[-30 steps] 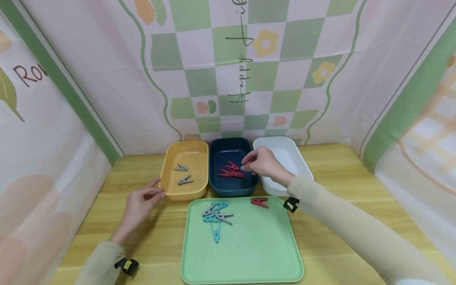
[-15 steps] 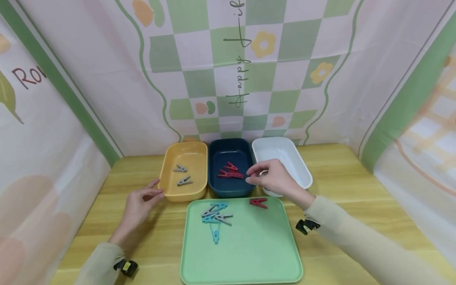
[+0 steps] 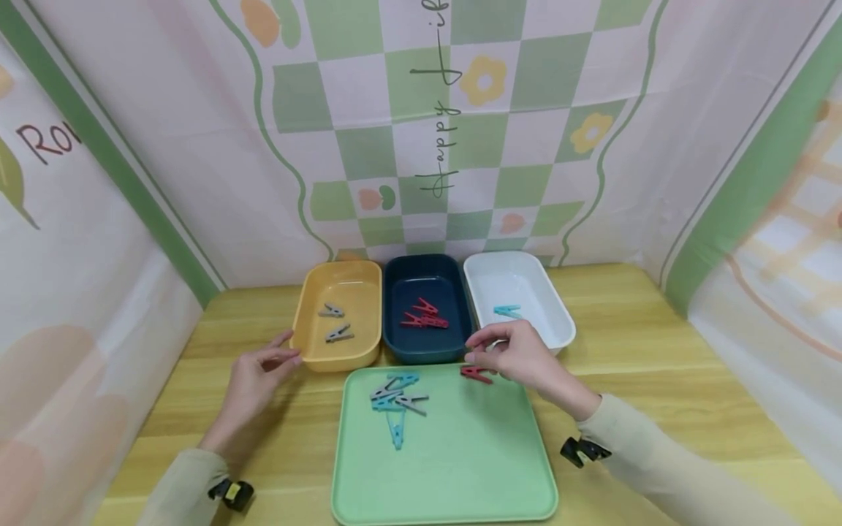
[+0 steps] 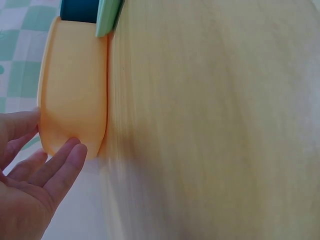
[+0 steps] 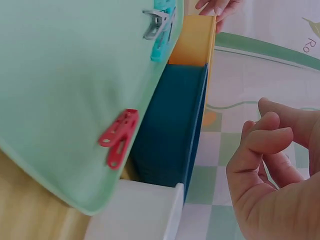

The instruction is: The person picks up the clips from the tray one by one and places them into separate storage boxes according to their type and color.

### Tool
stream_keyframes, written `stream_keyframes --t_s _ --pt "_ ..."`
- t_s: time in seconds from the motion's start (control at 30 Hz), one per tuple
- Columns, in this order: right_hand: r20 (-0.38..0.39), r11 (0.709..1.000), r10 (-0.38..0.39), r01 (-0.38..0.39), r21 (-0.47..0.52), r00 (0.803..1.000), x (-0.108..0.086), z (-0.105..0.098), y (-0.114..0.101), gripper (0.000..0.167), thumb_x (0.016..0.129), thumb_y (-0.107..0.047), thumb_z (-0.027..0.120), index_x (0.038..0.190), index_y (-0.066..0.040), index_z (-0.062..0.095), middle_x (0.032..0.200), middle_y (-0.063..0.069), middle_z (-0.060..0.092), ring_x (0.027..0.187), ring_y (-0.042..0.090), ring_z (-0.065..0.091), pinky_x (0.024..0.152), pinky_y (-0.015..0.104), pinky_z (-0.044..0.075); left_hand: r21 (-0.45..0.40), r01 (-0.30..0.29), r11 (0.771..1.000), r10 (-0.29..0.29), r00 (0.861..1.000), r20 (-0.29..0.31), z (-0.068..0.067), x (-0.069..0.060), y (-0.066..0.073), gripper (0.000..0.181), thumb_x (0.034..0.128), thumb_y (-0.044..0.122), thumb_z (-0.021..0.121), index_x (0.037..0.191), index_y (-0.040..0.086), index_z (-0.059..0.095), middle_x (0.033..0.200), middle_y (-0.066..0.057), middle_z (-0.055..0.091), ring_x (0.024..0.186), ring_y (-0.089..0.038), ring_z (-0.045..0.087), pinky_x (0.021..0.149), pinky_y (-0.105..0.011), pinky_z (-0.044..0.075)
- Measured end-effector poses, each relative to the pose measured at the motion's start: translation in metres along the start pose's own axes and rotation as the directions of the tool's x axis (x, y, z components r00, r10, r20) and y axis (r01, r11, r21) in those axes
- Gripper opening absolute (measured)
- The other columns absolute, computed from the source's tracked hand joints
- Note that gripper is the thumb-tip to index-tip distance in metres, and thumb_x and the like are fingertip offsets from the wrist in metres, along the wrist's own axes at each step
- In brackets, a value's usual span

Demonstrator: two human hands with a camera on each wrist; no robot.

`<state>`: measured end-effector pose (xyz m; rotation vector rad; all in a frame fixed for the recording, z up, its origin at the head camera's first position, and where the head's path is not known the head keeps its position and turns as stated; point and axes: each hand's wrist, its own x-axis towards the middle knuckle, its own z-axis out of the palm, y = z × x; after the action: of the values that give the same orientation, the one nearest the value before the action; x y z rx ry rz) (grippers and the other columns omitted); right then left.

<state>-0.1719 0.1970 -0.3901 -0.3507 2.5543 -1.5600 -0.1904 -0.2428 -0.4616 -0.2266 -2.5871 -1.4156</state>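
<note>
My left hand rests its relaxed fingertips on the near-left side of the yellow bin, which holds two grey clothespins. Over the far right of the green tray hovers my right hand, fingers loosely bent, with a gap between thumb and forefinger in the right wrist view and nothing held. Just below its fingertips a red clothespin lies on the tray. Blue clothespins and grey clothespins are bunched at the tray's far left. Red clothespins lie in the navy bin.
The white bin stands right of the navy bin, with a light blue clothespin inside. All three bins are in a row behind the tray on a wooden table. A patterned cloth hangs behind and at both sides.
My right hand has drawn back from above the navy bin toward the near side, over the tray's far edge. The blue clothespin in the white bin has come into view. My left hand stays put.
</note>
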Motion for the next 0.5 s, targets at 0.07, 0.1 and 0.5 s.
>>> stream_keyframes --t_s 0.07,0.1,0.5 --pt "-0.007 1.000 0.011 -0.010 0.009 1.000 -0.004 0.000 0.003 0.022 0.090 -0.011 0.084 0.107 0.002 0.077 0.090 0.007 0.075 0.062 0.021 0.062 0.053 0.026 0.051 -0.002 0.003 1.000 -0.003 1.000 0.004 0.000 0.000 0.000 0.020 0.0938 0.001 0.079 0.112 -0.005 0.077 0.148 -0.018 0.058 0.121 -0.039 0.067 0.085 -0.013 0.056" --pt "-0.008 1.000 0.015 -0.015 0.013 1.000 -0.006 0.000 0.004 0.023 0.090 -0.010 0.083 0.108 0.002 0.077 0.090 0.007 0.075 0.062 0.020 0.061 0.052 0.026 0.050 -0.001 0.005 1.000 -0.005 1.000 0.005 0.000 0.000 0.000 0.020 0.0939 0.002 0.079 0.113 -0.004 0.077 0.149 -0.018 0.058 0.121 -0.039 0.067 0.085 -0.013 0.056" --pt "0.018 0.998 0.055 -0.056 0.007 0.998 -0.021 0.002 0.018 0.025 0.090 -0.013 0.084 0.109 0.001 0.078 0.088 0.006 0.074 0.055 0.014 0.055 0.047 0.023 0.043 0.001 -0.001 1.000 0.001 1.000 0.005 -0.001 0.001 -0.001 0.020 0.0940 0.003 0.079 0.112 -0.003 0.077 0.149 -0.017 0.058 0.125 -0.039 0.065 0.086 -0.012 0.055"
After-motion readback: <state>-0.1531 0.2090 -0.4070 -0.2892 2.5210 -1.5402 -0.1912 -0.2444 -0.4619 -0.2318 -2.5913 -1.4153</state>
